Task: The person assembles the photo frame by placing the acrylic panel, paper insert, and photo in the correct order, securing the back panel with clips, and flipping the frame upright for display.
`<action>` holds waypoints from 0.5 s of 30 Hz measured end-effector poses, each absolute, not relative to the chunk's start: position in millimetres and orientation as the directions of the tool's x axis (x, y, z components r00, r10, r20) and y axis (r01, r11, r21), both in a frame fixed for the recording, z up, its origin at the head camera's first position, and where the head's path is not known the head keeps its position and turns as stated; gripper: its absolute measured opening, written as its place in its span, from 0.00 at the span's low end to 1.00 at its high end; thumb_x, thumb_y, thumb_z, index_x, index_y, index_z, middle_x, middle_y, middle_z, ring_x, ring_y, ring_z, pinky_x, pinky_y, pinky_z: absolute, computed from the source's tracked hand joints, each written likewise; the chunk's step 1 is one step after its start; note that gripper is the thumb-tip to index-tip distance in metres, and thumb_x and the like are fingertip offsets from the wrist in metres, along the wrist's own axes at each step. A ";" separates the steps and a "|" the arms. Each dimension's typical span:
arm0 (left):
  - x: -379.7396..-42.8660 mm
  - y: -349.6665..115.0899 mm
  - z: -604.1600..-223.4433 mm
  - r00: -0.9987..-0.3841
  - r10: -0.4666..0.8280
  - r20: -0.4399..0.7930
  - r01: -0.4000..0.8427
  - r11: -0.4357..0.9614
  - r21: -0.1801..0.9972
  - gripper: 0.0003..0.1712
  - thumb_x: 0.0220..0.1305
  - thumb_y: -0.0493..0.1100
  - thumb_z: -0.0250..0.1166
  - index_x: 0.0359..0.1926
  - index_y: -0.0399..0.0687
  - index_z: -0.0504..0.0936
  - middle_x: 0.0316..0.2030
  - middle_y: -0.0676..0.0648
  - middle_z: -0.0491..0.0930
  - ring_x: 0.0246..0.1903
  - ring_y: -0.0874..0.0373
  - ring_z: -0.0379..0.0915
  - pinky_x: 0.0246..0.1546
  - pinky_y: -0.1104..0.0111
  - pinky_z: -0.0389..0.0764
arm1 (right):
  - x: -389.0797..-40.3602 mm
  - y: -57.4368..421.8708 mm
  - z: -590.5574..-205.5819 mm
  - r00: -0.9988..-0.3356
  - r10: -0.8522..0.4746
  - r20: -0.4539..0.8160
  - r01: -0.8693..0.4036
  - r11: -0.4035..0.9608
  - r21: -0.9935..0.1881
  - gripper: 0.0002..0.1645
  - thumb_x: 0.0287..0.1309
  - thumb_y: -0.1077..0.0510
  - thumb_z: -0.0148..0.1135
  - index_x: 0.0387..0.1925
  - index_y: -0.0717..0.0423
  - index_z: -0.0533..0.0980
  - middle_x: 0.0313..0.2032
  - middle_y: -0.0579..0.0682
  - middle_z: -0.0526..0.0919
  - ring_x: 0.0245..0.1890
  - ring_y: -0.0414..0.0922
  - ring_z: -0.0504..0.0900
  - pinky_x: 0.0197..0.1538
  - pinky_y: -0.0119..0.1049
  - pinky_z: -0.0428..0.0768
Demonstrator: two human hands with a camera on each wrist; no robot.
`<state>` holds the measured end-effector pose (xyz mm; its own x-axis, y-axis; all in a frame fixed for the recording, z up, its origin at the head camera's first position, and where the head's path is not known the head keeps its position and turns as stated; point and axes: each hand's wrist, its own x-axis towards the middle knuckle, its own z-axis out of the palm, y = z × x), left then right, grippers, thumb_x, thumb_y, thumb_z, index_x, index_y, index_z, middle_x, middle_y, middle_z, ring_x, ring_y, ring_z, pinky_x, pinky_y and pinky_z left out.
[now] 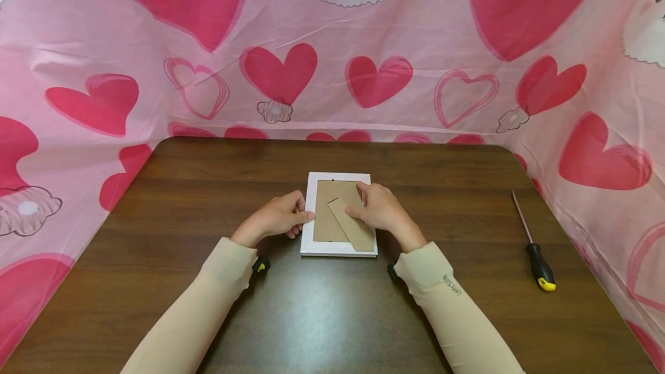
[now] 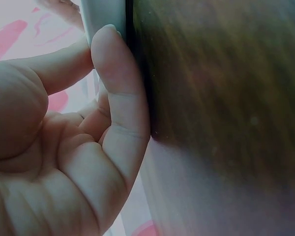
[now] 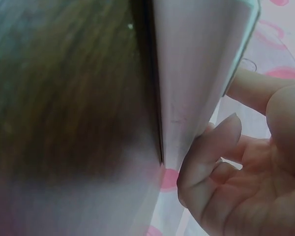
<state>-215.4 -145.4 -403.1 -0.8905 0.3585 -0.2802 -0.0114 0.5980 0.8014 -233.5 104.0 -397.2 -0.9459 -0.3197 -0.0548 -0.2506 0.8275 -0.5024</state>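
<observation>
A white picture frame (image 1: 337, 249) lies face down on the table, its brown backing board (image 1: 324, 227) showing. A flat brown stand leg (image 1: 349, 225) sits slanted across that board. My left hand (image 1: 280, 213) pinches the frame's left edge, thumb on top and a curled finger against the side, as the left wrist view shows. With its thumb on the stand leg and index finger near the board's upper right corner, my right hand (image 1: 381, 208) holds the frame's right side. In the right wrist view, other fingers (image 3: 201, 157) curl beside the frame's edge.
To the right lies a screwdriver (image 1: 535, 255) with a black and yellow handle, its shaft pointing away. The dark wooden table (image 1: 322, 316) is bordered at the back and sides by a pink cloth (image 1: 332, 27) printed with hearts.
</observation>
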 end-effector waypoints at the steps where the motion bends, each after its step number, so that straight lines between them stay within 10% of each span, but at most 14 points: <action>1: -215.5 -145.3 -403.3 -0.891 0.359 -0.279 -0.011 0.598 0.802 0.16 0.64 0.45 0.65 0.35 0.40 0.67 0.24 0.41 0.75 0.21 0.52 0.74 0.22 0.64 0.81 | -233.5 104.3 -397.4 -0.946 -0.320 -0.057 -0.250 0.827 -0.504 0.43 0.55 0.43 0.66 0.65 0.62 0.64 0.23 0.50 0.71 0.31 0.47 0.71 0.32 0.39 0.72; 15: -215.7 -145.9 -402.9 -0.890 0.353 -0.290 -0.017 0.608 0.794 0.16 0.64 0.45 0.65 0.35 0.40 0.68 0.25 0.40 0.75 0.21 0.52 0.75 0.23 0.63 0.81 | -232.6 104.6 -395.9 -0.925 -0.369 -0.092 -0.271 0.809 -0.522 0.45 0.53 0.45 0.69 0.68 0.57 0.61 0.23 0.51 0.71 0.28 0.46 0.69 0.29 0.37 0.71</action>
